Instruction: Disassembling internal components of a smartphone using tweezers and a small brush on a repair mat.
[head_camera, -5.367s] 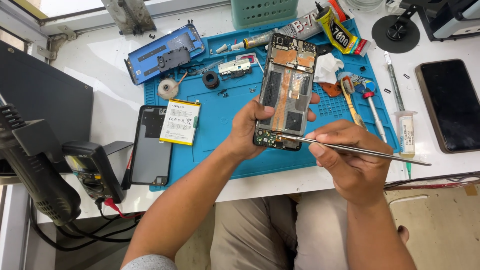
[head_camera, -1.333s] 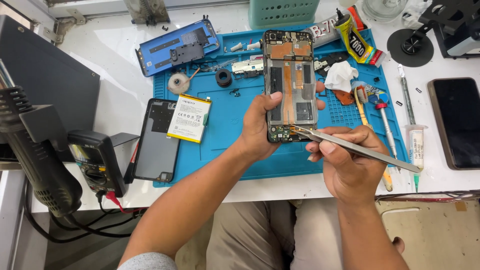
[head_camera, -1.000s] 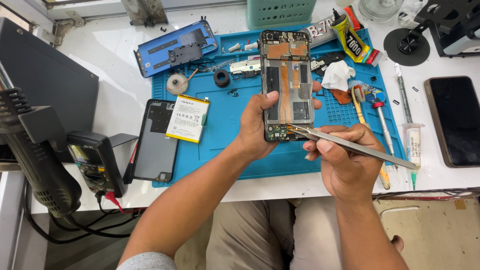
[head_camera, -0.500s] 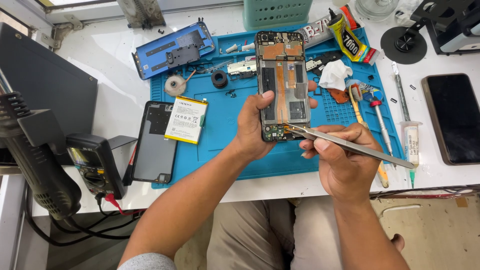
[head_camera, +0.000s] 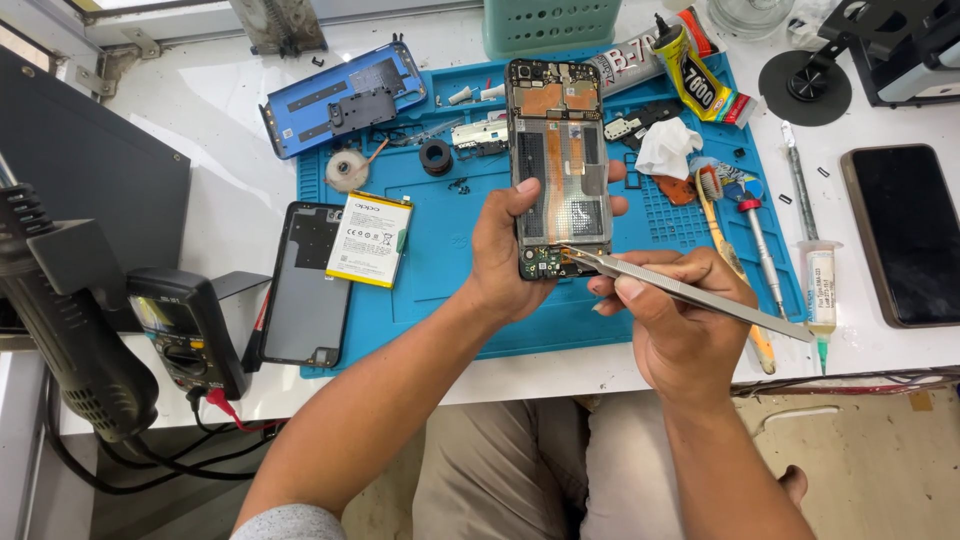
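Since half a second ago, the tweezers (head_camera: 690, 293) have slid their tips onto the lower end of the opened phone (head_camera: 560, 165). Its left edge sits in the left hand (head_camera: 505, 255), whose grip is wrapped around it above the blue mat (head_camera: 440, 290) on the surface. Just right of the phone, the right hand (head_camera: 680, 325) keeps its grip pinched on the tweezers.

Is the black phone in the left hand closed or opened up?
Opened up: the black phone has no back cover, so its copper-coloured inner parts and small circuit board show.
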